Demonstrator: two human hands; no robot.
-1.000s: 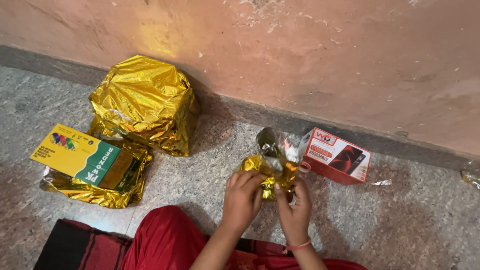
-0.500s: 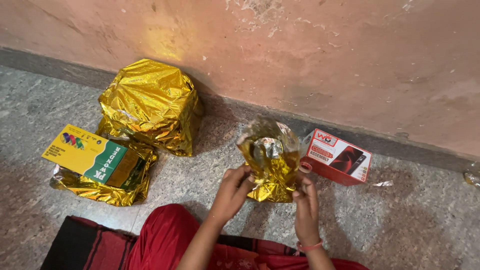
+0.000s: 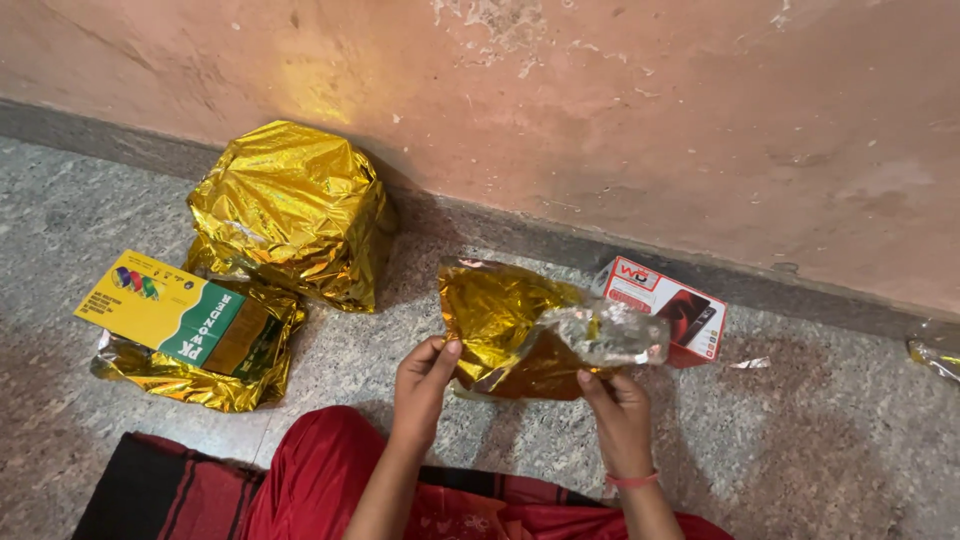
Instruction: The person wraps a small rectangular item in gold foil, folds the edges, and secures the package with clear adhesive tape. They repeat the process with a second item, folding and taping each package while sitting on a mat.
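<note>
Here, left hand point(image 3: 422, 378) and right hand point(image 3: 615, 405) each pinch the lower edge of a crumpled gold foil sheet point(image 3: 505, 325), spread above the granite floor point(image 3: 800, 430).

- The foil sheet point(image 3: 500, 325) covers the lower left part of the red box point(image 3: 672, 318); that box's base is out of sight.
- The left hand point(image 3: 422, 385) has its fingertips tucked behind the sheet's edge; only the thumb shows in front.
- The right hand point(image 3: 620, 415) hides its palm side; how it pinches the sheet cannot be told.
- The yellow-green box point(image 3: 165, 310) masks most of the foil point(image 3: 200, 385) beneath it.
- The foil bundle point(image 3: 290, 210) conceals whatever it wraps.
- A foil scrap point(image 3: 935, 355) is cut off by the right edge.
- The red cloth point(image 3: 320, 480) runs off the bottom edge.
</note>
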